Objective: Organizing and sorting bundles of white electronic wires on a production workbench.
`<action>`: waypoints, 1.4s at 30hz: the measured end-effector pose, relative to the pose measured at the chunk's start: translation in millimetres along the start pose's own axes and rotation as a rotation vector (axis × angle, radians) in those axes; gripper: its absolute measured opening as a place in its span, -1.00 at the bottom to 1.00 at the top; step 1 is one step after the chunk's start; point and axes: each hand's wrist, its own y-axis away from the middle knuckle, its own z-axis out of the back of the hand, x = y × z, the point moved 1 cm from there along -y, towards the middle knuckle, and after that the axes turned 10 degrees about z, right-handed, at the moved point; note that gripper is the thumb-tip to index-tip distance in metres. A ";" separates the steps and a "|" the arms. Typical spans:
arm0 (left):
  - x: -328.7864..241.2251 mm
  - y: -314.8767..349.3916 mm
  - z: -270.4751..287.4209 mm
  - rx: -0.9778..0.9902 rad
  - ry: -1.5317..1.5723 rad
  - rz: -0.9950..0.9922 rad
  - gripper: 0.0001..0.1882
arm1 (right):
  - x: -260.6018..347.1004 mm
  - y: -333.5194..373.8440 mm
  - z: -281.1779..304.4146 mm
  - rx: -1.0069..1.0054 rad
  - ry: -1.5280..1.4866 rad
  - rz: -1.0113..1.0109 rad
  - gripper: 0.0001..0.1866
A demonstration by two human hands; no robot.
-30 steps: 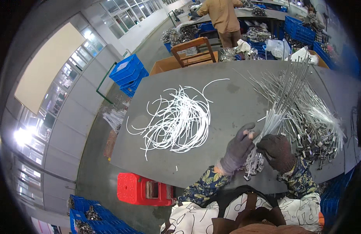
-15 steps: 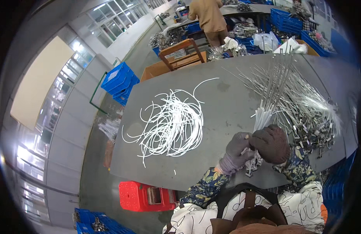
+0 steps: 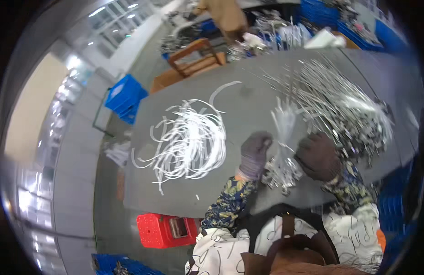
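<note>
Both my hands wear dark gloves and sit at the near edge of a grey table [image 3: 248,105]. My left hand [image 3: 255,153] and my right hand [image 3: 318,156] flank a small bundle of thin silvery rods [image 3: 282,146] and grip it from either side; the bundle's far ends fan out away from me. A tangle of white plastic strips [image 3: 190,142] lies to the left of my left hand. A large heap of silvery metal rods [image 3: 340,105] spreads across the table to the right, beyond my right hand.
A red plastic crate [image 3: 165,230] stands on the floor below the table's near edge. A blue crate [image 3: 125,96] sits on the floor at the left. Beyond the table are a wooden chair [image 3: 193,57], a person in a tan top [image 3: 225,16] and more blue bins.
My view has dipped and moved closer. Both hands stay closed around the rod bundle, which now stands between them nearer the table's edge.
</note>
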 end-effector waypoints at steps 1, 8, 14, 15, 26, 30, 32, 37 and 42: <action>-1.5 2.8 -6.3 -0.025 0.133 0.083 -0.94 | 1.1 -2.9 0.8 -0.123 -0.066 0.081 -0.83; -17.1 10.3 -2.0 0.058 0.084 0.169 -0.89 | 19.5 -44.2 -14.3 0.451 -0.256 -0.174 -0.83; -37.5 48.5 -1.3 -0.039 0.014 -0.161 -0.77 | 42.2 -28.0 -119.0 -0.473 0.649 -0.560 -0.86; -36.4 48.2 1.9 -0.030 0.005 -0.154 -0.77 | 38.1 -27.2 -74.7 -0.376 0.466 -0.434 -0.84; -20.6 50.9 8.6 0.214 0.315 0.194 -0.83 | 24.0 -13.7 -30.1 -0.117 -0.213 -0.304 -0.85; -27.2 50.1 0.4 0.096 0.146 -0.080 -0.90 | 20.7 -14.5 -25.6 -0.255 -0.316 -0.320 -0.84; -29.9 49.4 0.8 0.100 0.059 -0.237 -0.89 | 20.3 -20.9 -19.9 0.049 -0.207 -0.229 -0.82; -28.1 48.8 -7.7 0.076 0.507 0.150 -0.77 | 11.1 -26.0 -8.6 -0.318 0.066 0.276 -0.89; -51.1 15.9 -25.0 0.089 0.776 0.355 -0.83 | -0.2 -11.8 -9.7 -0.342 0.169 0.165 -0.85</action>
